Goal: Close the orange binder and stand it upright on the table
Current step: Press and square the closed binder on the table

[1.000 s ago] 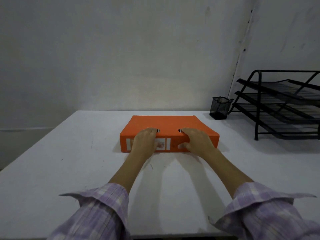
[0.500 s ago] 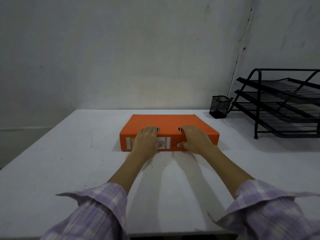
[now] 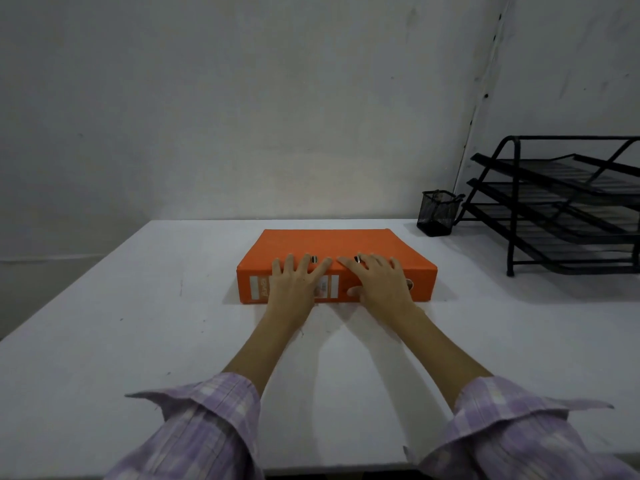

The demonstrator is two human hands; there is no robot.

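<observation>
At table centre, the orange binder (image 3: 332, 251) was seen lying flat on the white table (image 3: 138, 306), cover shut, labelled spine facing the wearer. The left hand (image 3: 294, 285) was laid flat with fingers spread over the near top edge and spine, gripping nothing. Just beside it, the right hand (image 3: 379, 285) was spread the same way, thumb tucked against the spine, nothing clasped. Closing was judged done; standing the binder up was judged the step in hand, not yet started. A grip on the spine edge and a tilt onto one end would be called for next, with the cover kept from flapping open. Far right, a black mesh pen cup (image 3: 437, 213) was noted, contents not discernible, and a three-tier black tray rack (image 3: 568, 209), tiers apparently empty.
</observation>
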